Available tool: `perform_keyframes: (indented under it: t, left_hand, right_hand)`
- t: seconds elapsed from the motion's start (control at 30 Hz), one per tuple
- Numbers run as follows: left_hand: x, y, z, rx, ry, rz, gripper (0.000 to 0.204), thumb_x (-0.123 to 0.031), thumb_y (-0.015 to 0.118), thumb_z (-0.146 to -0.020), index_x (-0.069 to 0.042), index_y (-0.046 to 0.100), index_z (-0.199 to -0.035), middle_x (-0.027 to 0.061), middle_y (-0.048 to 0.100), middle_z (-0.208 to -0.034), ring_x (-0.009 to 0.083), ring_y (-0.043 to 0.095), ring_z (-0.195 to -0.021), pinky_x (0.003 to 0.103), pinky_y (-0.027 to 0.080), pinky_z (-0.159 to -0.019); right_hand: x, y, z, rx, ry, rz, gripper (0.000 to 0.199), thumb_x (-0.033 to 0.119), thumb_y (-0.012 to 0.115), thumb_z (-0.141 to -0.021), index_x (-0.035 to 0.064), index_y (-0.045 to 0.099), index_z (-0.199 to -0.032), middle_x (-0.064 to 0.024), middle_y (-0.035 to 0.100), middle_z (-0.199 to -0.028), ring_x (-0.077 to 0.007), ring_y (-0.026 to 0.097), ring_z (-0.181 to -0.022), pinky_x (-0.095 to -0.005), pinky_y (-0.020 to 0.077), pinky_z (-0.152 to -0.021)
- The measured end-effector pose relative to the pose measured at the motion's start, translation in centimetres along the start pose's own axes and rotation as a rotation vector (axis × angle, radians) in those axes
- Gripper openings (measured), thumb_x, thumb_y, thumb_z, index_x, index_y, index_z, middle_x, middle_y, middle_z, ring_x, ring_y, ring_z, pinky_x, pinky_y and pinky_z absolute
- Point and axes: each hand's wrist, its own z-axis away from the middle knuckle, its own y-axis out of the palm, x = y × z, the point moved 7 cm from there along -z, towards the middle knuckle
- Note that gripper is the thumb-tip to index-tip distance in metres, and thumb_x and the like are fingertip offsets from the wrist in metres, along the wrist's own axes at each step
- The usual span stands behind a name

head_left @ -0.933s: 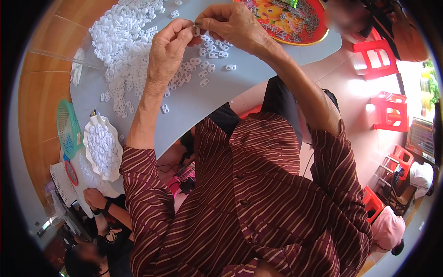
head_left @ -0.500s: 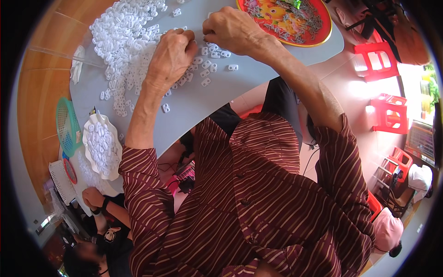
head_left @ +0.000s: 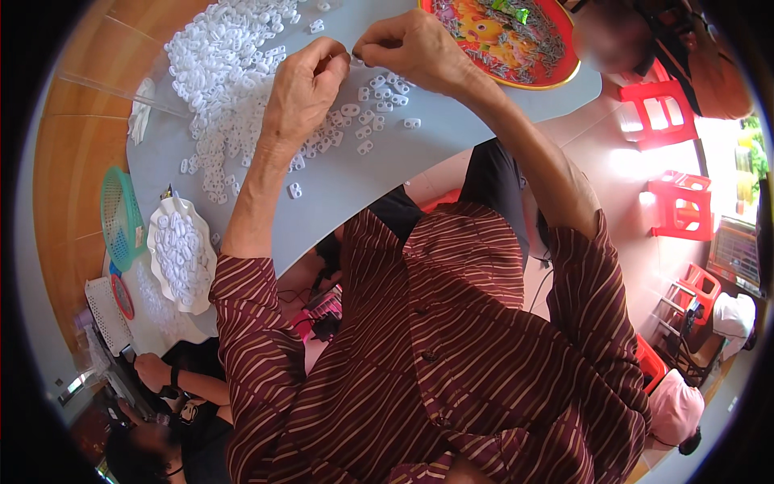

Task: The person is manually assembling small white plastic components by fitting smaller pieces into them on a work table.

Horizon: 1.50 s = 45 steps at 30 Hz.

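Note:
My left hand (head_left: 305, 90) is closed in a pinch above the grey table, beside loose white plastic pieces. My right hand (head_left: 421, 50) is pinched too, its fingertips almost meeting the left ones. A tiny pale bit shows between them, seemingly a small white plastic piece at the left fingertips; whatever the right fingers hold is hidden. Below the hands lie scattered small white plastic pieces (head_left: 379, 98) with two holes each. A large heap of white pieces (head_left: 218, 60) spreads to the left. Right of my right hand is a red patterned tray (head_left: 571, 66) strewn with small grey metal pins or screws.
A white scalloped dish (head_left: 211, 266) of white pieces stands at the table's left edge, near a green basket (head_left: 119, 218). Another person's hand (head_left: 151, 369) is at lower left. Red stools (head_left: 681, 206) stand on the floor at right. A green wrapper (head_left: 516, 14) lies on the tray.
Both my hands have lifted off the pieces, and their fingertips have come close together. The other person's hand at lower left has moved down and left.

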Motion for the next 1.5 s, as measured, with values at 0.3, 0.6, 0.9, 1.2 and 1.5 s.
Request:
perform_keyframes:
  t: [0.3,0.6,0.9,1.2,1.5]
  left_hand:
    - [-0.1,0.6,0.3,0.04,-0.025,0.311,0.019,-0.017,0.056,-0.091,0.001,0.061,-0.087,-0.0001,0.059,-0.068,0.0062,0.053,-0.064,0.022,0.045,-0.06]
    - [-0.8,0.9,0.8,0.028,-0.087,0.362,0.021,-0.018,0.054,-0.093,0.001,0.061,-0.095,0.0006,0.057,-0.074,0.0071,0.051,-0.069,0.021,0.043,-0.066]
    - [-1.3,2.8,1.7,0.002,-0.118,0.634,0.021,-0.018,0.053,-0.092,0.001,0.062,-0.09,-0.0003,0.056,-0.073,0.0063,0.047,-0.07,0.021,0.039,-0.066]
    - [-3.3,5.9,3.5,0.208,-0.139,0.678,0.014,-0.009,0.05,-0.09,0.002,0.059,-0.091,0.0034,0.056,-0.069,0.0111,0.055,-0.071,0.026,0.046,-0.073]
    - [-4.1,7.6,4.7,0.285,-0.062,0.55,0.014,-0.011,0.05,-0.089,0.0,0.06,-0.087,0.0015,0.057,-0.066,0.0077,0.053,-0.067,0.023,0.043,-0.066]
  right_hand:
    - [-1.7,0.9,1.6,0.045,0.255,-0.548,0.022,0.018,0.058,-0.092,-0.0022,0.068,-0.096,-0.0025,0.062,-0.072,-0.0045,0.047,-0.057,-0.02,0.0398,-0.05]
    - [-0.6,-0.2,2.3,-0.135,0.229,-0.544,0.015,0.012,0.063,-0.081,0.0004,0.07,-0.087,-0.0053,0.063,-0.066,-0.0078,0.055,-0.059,-0.0244,0.046,-0.053]
    - [0.6,-4.2,3.3,-0.288,0.022,-0.134,0.014,0.012,0.063,-0.08,0.0005,0.068,-0.088,-0.0077,0.068,-0.071,-0.0088,0.063,-0.065,-0.0246,0.0501,-0.06]
    - [-4.1,-11.0,4.0,0.034,0.008,0.413,0.017,0.013,0.062,-0.072,-0.0005,0.066,-0.081,-0.0197,0.063,-0.073,-0.0312,0.063,-0.068,-0.0405,0.0493,-0.064]
    - [-4.2,-11.6,4.2,0.084,0.094,0.384,0.016,0.012,0.061,-0.07,-0.0003,0.067,-0.078,-0.0206,0.063,-0.073,-0.0332,0.063,-0.071,-0.0414,0.0496,-0.066]
